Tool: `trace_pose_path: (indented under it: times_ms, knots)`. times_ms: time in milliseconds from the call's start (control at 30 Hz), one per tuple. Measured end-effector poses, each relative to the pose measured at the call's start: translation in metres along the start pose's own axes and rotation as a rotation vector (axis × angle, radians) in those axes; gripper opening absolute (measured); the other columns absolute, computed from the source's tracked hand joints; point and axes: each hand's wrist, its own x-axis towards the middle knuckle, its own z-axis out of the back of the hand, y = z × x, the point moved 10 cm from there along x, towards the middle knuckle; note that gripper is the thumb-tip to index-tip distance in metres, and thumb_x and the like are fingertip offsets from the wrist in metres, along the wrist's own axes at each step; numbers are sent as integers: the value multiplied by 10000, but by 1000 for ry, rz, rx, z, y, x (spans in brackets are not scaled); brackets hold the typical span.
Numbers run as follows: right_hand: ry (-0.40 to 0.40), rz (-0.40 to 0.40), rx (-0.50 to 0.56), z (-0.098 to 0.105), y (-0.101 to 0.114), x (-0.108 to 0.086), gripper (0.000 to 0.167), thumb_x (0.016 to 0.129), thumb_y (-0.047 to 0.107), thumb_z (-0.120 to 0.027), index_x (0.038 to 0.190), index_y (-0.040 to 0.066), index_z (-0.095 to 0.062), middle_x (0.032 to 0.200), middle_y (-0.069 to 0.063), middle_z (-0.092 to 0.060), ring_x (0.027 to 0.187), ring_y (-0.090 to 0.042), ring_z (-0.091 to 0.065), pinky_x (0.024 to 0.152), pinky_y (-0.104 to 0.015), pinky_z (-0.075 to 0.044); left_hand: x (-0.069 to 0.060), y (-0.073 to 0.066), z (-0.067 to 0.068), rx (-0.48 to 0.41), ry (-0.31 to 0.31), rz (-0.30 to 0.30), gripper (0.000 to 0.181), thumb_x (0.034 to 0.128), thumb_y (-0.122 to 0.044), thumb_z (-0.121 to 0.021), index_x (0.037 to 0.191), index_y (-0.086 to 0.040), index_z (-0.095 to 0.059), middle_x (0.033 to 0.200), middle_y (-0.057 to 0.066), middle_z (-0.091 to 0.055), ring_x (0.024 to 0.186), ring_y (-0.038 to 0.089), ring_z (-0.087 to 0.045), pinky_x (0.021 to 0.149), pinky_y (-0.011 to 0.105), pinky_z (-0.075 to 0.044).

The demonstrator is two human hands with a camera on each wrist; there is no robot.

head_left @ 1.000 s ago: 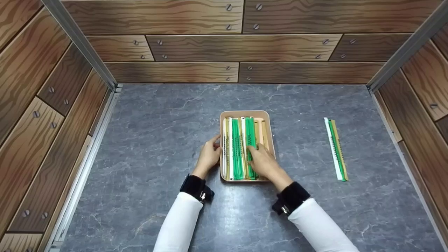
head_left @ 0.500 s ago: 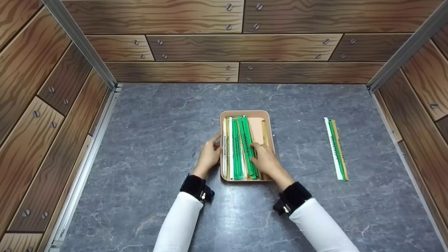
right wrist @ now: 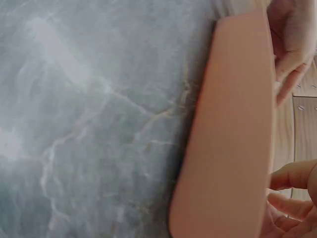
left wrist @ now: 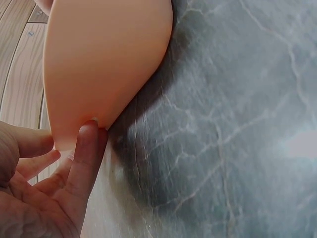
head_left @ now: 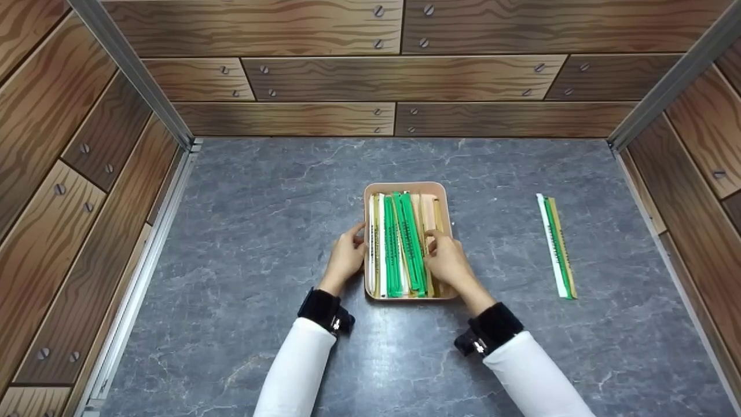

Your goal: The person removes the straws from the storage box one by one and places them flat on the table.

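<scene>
The pinkish-beige tray (head_left: 405, 187) holds a row of long wrapped sticks in white, green (head_left: 389, 249) and gold. My left hand (head_left: 345, 258) stays outside its left wall; in the left wrist view, bent, parted digits of that hand (left wrist: 54, 183) touch the tray (left wrist: 109, 54) near its end. Reaching over the tray's right part, my right hand (head_left: 450, 263) pinches a gold stick (head_left: 421, 211) beside the slanted green ones. The right wrist view has that hand (right wrist: 294, 206) partly behind the tray wall (right wrist: 228, 129), which hides the stick.
On the grey tabletop (head_left: 278, 191) to the right lie a white stick (head_left: 552, 249), a green stick (head_left: 558, 255) and a gold stick (head_left: 561, 237), side by side. Wood-patterned panels (head_left: 399, 78) enclose the back and both sides.
My right hand has shifted right inside the tray. The green sticks there have moved left and slanted, and a gold one now stands apart from them. The left hand stays put.
</scene>
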Motion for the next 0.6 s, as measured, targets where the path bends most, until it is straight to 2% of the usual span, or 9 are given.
trace_pose_path:
  times_ms: [167, 267, 367, 467, 600]
  knots:
    - [-45, -2, 15, 15, 1, -4, 677, 733, -93, -585, 1399, -87, -465, 885, -96, -644, 695, -164, -572, 611, -302, -510, 0, -1, 0, -15, 1, -8, 508, 884, 50, -582, 1386, -9, -538, 955, 178, -713, 884, 266, -687, 792, 376, -555]
    - [-60, -11, 8, 23, -2, -9, 655, 746, -62, -617, 1389, -73, -490, 915, -108, -661, 629, -154, -536, 541, -278, -466, 0, -1, -1, -39, 7, -7, 511, 885, 57, -579, 1391, 5, -525, 975, 195, -711, 895, 275, -689, 790, 376, -558]
    - [-91, -13, 12, 34, -8, -14, 609, 746, -56, -624, 1348, -79, -536, 928, -140, -675, 642, -191, -555, 552, -295, -472, 0, 0, -2, -46, 16, -2, 516, 889, 53, -579, 1399, 6, -515, 993, 196, -710, 905, 271, -687, 795, 367, -557]
    - [-134, -10, 23, 45, -15, -18, 553, 749, -57, -633, 1298, -91, -577, 920, -157, -682, 714, -221, -593, 626, -310, -494, 0, 1, -2, -45, 18, 7, 521, 893, 50, -581, 1406, -8, -513, 996, 191, -709, 903, 264, -684, 792, 362, -556]
    - [-188, -9, 32, 59, -25, -20, 487, 766, -46, -631, 1251, -92, -616, 911, -168, -690, 659, -198, -607, 583, -263, -475, 1, 2, -3, -51, 18, 17, 516, 900, 51, -581, 1408, -18, -515, 989, 192, -706, 891, 262, -683, 777, 358, -558]
